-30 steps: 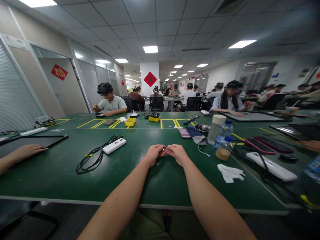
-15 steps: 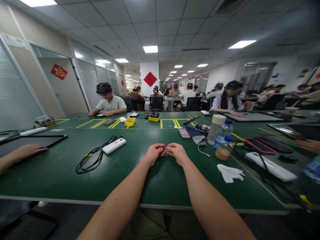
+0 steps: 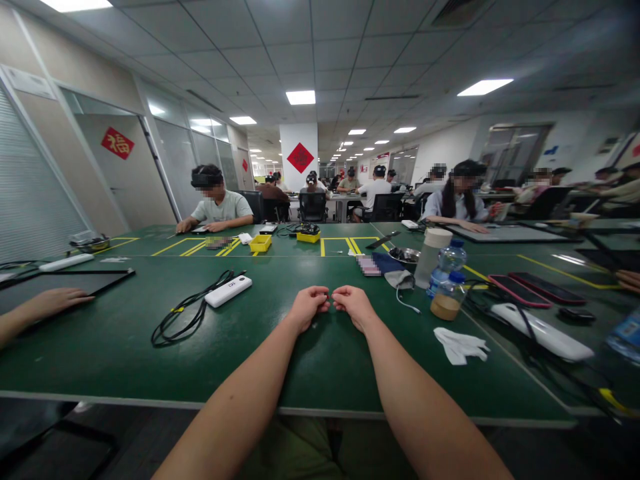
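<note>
My left hand (image 3: 306, 307) and my right hand (image 3: 354, 305) rest side by side on the green table (image 3: 125, 347), fingers curled and thumbs pinched toward each other. Between the fingertips sits something tiny that I cannot make out. A white power bank (image 3: 229, 291) with a black cable (image 3: 183, 319) lies to the left of my hands. White crumpled gloves (image 3: 461, 346) lie to the right.
Two bottles (image 3: 447, 289) and a white-capped cup stand at the right, with phones (image 3: 520, 291) and a long white device (image 3: 543, 332) beyond. Yellow trays (image 3: 261, 243) sit further back. A neighbour's hand (image 3: 50, 302) rests on a dark tablet at left. Several people sit at far tables.
My hands have barely shifted; the fingertips stay pinched together. The small glint seen between them a second ago no longer shows.
</note>
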A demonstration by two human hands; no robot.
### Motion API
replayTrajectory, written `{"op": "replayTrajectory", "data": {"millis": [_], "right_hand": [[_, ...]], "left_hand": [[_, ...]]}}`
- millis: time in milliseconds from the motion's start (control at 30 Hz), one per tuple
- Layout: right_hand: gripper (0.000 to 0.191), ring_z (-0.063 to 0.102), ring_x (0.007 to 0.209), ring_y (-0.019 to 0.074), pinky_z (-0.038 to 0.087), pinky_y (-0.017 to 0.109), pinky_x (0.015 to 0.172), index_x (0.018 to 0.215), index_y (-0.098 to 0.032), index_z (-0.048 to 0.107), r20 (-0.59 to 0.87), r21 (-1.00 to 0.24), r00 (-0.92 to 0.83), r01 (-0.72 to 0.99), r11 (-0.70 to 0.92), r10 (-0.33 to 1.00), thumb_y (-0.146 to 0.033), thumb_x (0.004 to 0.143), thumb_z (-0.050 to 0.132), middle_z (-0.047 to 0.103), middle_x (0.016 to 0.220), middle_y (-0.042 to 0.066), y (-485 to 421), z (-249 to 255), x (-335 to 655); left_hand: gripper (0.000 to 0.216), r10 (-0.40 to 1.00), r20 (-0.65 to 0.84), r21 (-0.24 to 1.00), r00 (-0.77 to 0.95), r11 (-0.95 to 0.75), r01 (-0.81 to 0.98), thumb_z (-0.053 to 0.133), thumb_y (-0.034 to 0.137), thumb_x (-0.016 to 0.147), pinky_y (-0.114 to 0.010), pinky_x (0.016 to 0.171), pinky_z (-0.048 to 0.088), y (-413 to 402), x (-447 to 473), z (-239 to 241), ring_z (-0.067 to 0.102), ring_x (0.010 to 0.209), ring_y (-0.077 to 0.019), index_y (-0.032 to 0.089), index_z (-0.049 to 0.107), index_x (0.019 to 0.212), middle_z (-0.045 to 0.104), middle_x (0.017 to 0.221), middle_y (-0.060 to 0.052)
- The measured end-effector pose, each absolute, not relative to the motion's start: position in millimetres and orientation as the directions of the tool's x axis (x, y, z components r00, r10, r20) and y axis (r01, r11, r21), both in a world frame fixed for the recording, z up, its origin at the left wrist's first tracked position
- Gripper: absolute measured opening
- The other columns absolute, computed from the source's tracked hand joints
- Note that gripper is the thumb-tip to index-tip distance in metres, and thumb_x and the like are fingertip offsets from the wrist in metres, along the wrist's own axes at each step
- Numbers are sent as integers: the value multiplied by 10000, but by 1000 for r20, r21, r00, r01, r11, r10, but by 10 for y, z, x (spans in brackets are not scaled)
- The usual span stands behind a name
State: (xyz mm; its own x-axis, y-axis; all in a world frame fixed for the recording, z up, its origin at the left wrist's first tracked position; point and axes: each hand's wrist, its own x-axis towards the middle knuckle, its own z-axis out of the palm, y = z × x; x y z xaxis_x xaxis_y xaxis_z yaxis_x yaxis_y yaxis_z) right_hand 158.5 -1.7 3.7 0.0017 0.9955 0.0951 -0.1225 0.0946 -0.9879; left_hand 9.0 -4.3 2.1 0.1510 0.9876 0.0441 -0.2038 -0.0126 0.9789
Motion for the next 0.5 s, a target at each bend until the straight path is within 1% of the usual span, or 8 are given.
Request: {"op": "replayTrajectory", "data": {"millis": [100,167,267,367,433,500], "right_hand": [[54,667,624,133,543,217,591,721,-126,630,43,-975,-14,-219,39,999,-104,671,635,677,677,57,-32,61,1584],[78,683,676,148,554,234,641,730,-126,632,22,-968,-33,-249,13,999,-78,673,612,692,719,78,-34,63,1587],[114,682,665,146,551,225,619,752,-128,635,24,-975,-45,-220,14,999,-67,656,625,694,727,77,-18,38,1589],[124,665,617,131,540,210,574,747,-130,635,51,-983,-49,-178,41,997,-79,636,655,683,704,55,-4,7,1584],[123,658,605,125,538,208,576,734,-128,635,61,-984,-56,-169,51,997,-79,625,665,674,679,44,-3,-1,1578],[120,658,612,124,540,212,600,729,-125,636,60,-984,-61,-173,48,996,-80,622,667,674,674,44,-6,-1,1576]], "left_hand": [[278,987,-2,976,161,37,-215,571,57,747,-221,596,524,-50,88,50,631,608,-107,86,634,1016,666,789,-94],[271,987,-18,971,159,55,-231,562,67,754,-229,604,526,-57,90,64,630,607,-110,79,638,1014,666,776,-100],[263,988,10,972,151,26,-234,597,101,741,-220,590,514,-65,97,61,617,590,-102,84,645,999,665,763,-89],[282,986,84,979,147,-54,-196,665,116,686,-178,520,458,-68,109,35,570,536,-74,90,648,966,649,715,-53],[266,983,114,980,146,-88,-176,665,114,679,-168,492,428,-62,117,19,545,515,-66,87,648,944,635,676,-37],[241,983,108,982,149,-82,-171,631,107,699,-176,500,433,-53,121,10,548,518,-70,84,648,938,635,674,-40]]}}
